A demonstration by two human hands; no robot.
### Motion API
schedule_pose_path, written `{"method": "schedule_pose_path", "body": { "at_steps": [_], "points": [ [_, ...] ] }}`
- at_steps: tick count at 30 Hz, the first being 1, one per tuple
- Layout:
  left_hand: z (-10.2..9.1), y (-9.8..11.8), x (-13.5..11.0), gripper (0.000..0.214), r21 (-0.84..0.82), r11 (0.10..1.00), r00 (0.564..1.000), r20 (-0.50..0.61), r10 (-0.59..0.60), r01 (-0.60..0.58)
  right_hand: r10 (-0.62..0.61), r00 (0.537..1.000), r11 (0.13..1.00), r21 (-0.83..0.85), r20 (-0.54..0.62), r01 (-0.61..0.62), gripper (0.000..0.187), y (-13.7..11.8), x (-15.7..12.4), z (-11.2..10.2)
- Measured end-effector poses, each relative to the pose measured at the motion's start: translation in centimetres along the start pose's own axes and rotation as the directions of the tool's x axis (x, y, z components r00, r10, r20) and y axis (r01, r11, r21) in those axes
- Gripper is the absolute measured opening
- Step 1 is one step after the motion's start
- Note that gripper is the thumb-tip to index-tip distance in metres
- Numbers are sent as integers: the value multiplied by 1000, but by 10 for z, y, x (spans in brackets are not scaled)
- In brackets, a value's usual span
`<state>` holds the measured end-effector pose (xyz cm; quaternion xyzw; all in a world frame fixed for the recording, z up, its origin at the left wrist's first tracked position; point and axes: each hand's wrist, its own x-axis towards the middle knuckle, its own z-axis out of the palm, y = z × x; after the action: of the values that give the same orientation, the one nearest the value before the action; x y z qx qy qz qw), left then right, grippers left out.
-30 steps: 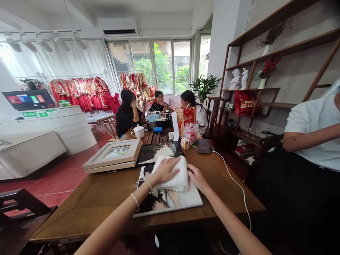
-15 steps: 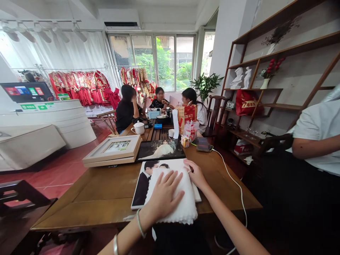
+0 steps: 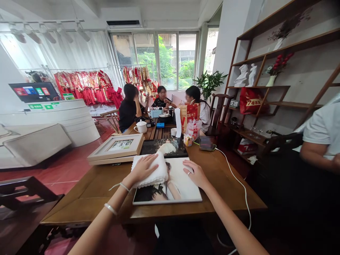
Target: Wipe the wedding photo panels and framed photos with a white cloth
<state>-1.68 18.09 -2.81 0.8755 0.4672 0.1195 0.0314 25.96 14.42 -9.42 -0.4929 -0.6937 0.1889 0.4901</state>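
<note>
A photo panel [image 3: 183,193] showing a couple lies flat near the table's front edge. Over its upper left part rests a folded white cloth [image 3: 160,173] with a scalloped edge, hiding some of the picture. My left hand [image 3: 145,168] lies flat on this cloth, fingers stretched out and not wrapped round it. My right hand [image 3: 196,174] rests on the panel's right side, its fingers extended and slightly bent, a ring on one of them.
Behind the panel lie a dark photo panel [image 3: 172,150] and stacked wooden frames [image 3: 117,148]. A box [image 3: 187,140], a phone [image 3: 206,143] and its white cable [image 3: 237,177] are at the right. Several people sit farther back; another person [image 3: 321,134] is at right.
My left hand and the cloth have moved left and away from me, uncovering the panel's middle and lower part. My right hand stays on the panel's right side.
</note>
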Motion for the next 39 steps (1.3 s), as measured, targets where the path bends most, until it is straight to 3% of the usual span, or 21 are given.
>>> {"method": "schedule_pose_path", "body": {
  "at_steps": [5,13,16,21,27,32,39],
  "points": [
    [4,4,-16,55,-14,1000,1000,-23,20,-20,16,1000,1000,1,9,-16,28,0,-1,2],
    [-1,48,-78,54,-40,996,997,-11,79,-80,7,1000,1000,-21,4,-7,32,-1,-3,5],
    [-1,51,-76,55,-33,998,998,24,62,-61,-13,1000,1000,-10,26,13,31,-3,-3,3],
    [4,30,-34,53,-39,999,999,12,33,-33,-13,998,1000,26,55,11,33,-5,-3,0],
    [10,14,4,50,-24,1000,994,-107,-9,7,-18,999,1000,-4,46,18,39,-6,-4,1],
    [14,16,-9,46,-63,998,982,-187,-23,11,-9,999,999,-44,50,12,38,-7,-3,1],
    [5,41,-61,50,-64,995,994,-90,70,-76,3,999,998,-58,44,-1,38,-11,-3,1]
  ]
}}
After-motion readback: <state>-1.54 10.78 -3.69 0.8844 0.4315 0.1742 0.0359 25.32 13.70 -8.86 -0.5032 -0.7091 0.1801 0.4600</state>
